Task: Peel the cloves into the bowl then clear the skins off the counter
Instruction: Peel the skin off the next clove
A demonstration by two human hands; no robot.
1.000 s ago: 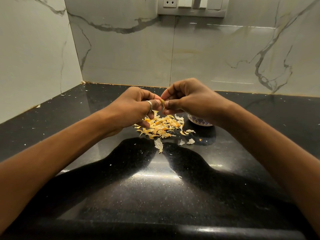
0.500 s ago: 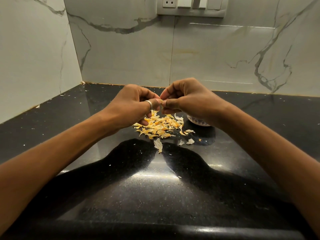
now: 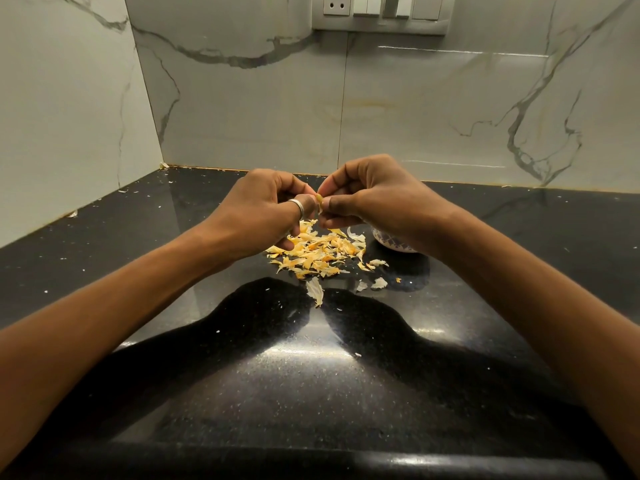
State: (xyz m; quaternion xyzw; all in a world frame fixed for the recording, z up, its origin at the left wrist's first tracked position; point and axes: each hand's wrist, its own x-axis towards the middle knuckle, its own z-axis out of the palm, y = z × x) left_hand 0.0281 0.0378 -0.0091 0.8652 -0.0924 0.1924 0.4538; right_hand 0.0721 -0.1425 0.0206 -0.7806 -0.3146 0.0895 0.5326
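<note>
From my feed, both hands hang just above the heap of skins (image 3: 315, 252). The left hand (image 3: 263, 209) and right hand (image 3: 377, 199) meet there, and their curled fingers (image 3: 337, 204) pinch one small pale-yellow clove (image 3: 319, 201) between them. A smooth metal ring (image 3: 298, 206) bands the left thumb. The skins are thin, papery flakes, yellow-orange and curled, with a few paler white ones strewn on the near side of the heap. Just right of the heap sits a small rounded bowl (image 3: 388, 241), white with a blue pattern and mostly hidden under the right hand. The heap lies on a glossy, speckled black stone worktop (image 3: 277, 375). Beyond the heap rises a grey-veined marble wall (image 3: 415, 116), with a grey switch plate (image 3: 379, 12) high above.
</note>
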